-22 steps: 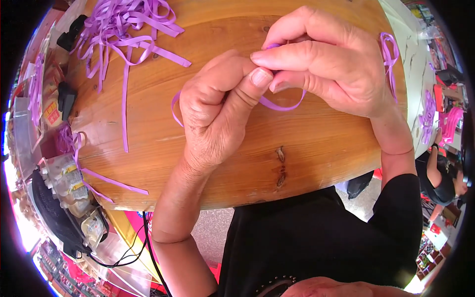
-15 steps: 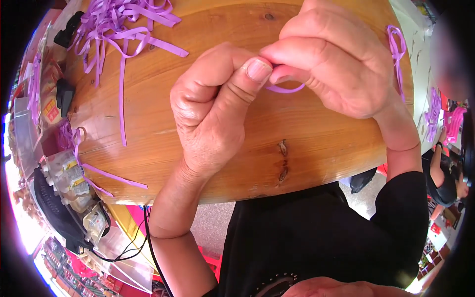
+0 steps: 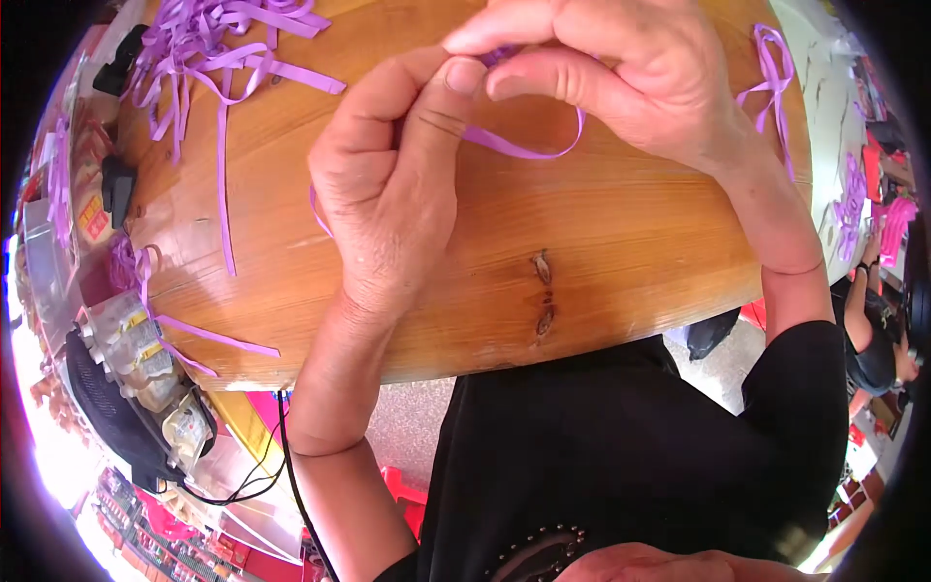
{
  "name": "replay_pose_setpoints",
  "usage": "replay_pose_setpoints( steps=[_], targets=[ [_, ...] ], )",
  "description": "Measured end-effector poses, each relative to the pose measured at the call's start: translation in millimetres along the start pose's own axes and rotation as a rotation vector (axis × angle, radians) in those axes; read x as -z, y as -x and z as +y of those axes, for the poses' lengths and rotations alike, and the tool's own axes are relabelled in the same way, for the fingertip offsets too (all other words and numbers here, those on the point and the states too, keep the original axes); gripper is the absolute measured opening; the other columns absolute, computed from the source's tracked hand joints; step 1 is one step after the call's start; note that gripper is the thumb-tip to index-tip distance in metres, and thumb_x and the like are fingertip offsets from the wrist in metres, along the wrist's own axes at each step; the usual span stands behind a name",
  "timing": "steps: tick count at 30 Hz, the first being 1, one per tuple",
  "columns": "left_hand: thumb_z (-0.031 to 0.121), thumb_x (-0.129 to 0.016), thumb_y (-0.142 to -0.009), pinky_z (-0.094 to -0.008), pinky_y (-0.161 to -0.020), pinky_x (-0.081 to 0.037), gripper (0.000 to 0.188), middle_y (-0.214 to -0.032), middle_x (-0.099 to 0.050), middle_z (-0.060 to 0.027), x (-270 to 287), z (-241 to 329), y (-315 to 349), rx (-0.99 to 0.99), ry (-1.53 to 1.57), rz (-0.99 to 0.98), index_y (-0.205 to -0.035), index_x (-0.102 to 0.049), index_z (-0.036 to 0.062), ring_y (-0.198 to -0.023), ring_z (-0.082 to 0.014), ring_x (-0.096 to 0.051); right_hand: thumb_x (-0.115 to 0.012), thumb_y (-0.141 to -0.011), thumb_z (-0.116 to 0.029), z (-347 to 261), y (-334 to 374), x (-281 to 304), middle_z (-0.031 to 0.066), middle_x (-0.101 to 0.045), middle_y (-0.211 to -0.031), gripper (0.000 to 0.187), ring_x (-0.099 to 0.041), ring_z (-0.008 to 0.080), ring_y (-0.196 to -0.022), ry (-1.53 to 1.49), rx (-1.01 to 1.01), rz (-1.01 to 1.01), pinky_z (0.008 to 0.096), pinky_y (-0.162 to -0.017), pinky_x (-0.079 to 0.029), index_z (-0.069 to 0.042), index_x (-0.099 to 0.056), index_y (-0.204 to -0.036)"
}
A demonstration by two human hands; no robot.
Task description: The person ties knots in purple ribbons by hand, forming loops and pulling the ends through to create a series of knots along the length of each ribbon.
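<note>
At 12 o'clock in the view, a thin purple ribbon [image 3: 524,148] is held by the fingers over a wooden table [image 3: 630,228]. By the left hand [image 3: 388,175], toward 11 o'clock, the thumb is pressed against the bent forefinger with no gap, and the ribbon is pinched there. By the right hand [image 3: 640,78], at 1 o'clock, the thumb and forefinger are held slightly apart, with a bit of purple visible between them; whether it is gripped cannot be told. A slack loop is hung below the fingertips, while the rest of the ribbon is hidden by the hands.

Between 10 and 11 o'clock, the table is covered by a tangled pile of purple ribbons [image 3: 199,44], from which a long tail [image 3: 224,184] is trailed down beside the left hand. At 2 o'clock, near the right wrist, a looped ribbon [image 3: 774,89] is laid by the table's edge. Near 9 o'clock, the table's left edge is crossed by loose ribbon ends [image 3: 218,337]. At 8 o'clock, the table is flanked by clear packages [image 3: 141,349] and a black mesh bag [image 3: 107,412]. Between 7 and 8 o'clock, a black cable [image 3: 289,466] is strung beside the left forearm. At 3 o'clock, well apart, another person [image 3: 866,335] in dark clothing is seen below a pink bundle [image 3: 893,225].
</note>
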State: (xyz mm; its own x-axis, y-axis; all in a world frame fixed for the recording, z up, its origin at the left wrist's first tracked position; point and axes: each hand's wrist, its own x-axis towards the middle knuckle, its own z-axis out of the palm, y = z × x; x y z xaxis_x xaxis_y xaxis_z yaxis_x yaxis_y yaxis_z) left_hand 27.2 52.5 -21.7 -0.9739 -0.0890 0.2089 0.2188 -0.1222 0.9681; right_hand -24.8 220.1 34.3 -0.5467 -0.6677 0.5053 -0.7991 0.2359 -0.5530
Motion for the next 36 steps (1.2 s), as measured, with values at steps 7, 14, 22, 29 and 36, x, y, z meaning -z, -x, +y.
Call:
replay_pose_setpoints(
  steps=[7,14,22,29,36],
  targets=[
    [0.009,-0.060,-0.088,-0.0185,-0.043,-0.024,0.010,-0.058,-0.046,0.0061,3.5,5.0,-3.4,0.103,0.119,0.072,-0.092,-0.065,0.0015,-0.048,-0.0023,-0.033,-0.063,-0.081,0.004,-5.3,4.7,4.9,0.0080,-0.063,-0.091,0.016,-0.060,0.0118,-0.081,-0.520,-0.446,0.200,0.0198,-0.069,-0.048,0.003,-0.062,-0.097],
    [0.008,-0.059,-0.088,-0.0192,-0.043,-0.025,0.013,-0.059,-0.046,0.0051,5.6,2.0,-1.5,0.136,0.243,0.021,-0.097,-0.063,0.0005,-0.049,-0.0038,-0.034,-0.065,-0.080,0.002,-17.8,-2.3,12.8,0.0090,-0.063,-0.090,0.021,-0.062,0.0122,-0.082,0.023,-0.188,-0.031,0.0205,-0.066,-0.050,0.001,-0.061,-0.101],
    [0.010,-0.060,-0.088,-0.0199,-0.043,-0.025,0.014,-0.060,-0.048,0.0041,1.3,4.2,-1.1,0.132,0.252,0.029,-0.097,-0.064,0.0006,-0.048,-0.0041,-0.034,-0.066,-0.078,0.005,11.7,10.0,-2.7,0.0104,-0.062,-0.092,0.024,-0.064,0.0154,-0.081,-0.398,-0.096,0.217,0.0227,-0.069,-0.053,0.004,-0.060,-0.101],
    [0.011,-0.061,-0.087,-0.0193,-0.043,-0.024,0.014,-0.060,-0.049,0.0043,0.1,3.7,0.9,0.096,0.231,0.048,-0.097,-0.064,0.0011,-0.048,-0.0033,-0.034,-0.067,-0.076,0.006,5.0,6.4,1.8,0.0116,-0.064,-0.090,0.023,-0.063,0.0167,-0.083,-0.363,-0.121,0.138,0.0233,-0.069,-0.053,0.003,-0.063,-0.099],
    [0.011,-0.062,-0.086,-0.0188,-0.043,-0.024,0.014,-0.061,-0.050,0.0050,2.1,4.7,0.7,0.131,0.255,0.056,-0.097,-0.064,0.0015,-0.048,-0.0024,-0.035,-0.067,-0.077,0.004,-13.8,-2.6,3.3,0.0088,-0.066,-0.091,0.025,-0.064,0.0154,-0.082,-0.226,-0.428,0.040,0.0232,-0.071,-0.052,-0.002,-0.066,-0.101]
  ],
)
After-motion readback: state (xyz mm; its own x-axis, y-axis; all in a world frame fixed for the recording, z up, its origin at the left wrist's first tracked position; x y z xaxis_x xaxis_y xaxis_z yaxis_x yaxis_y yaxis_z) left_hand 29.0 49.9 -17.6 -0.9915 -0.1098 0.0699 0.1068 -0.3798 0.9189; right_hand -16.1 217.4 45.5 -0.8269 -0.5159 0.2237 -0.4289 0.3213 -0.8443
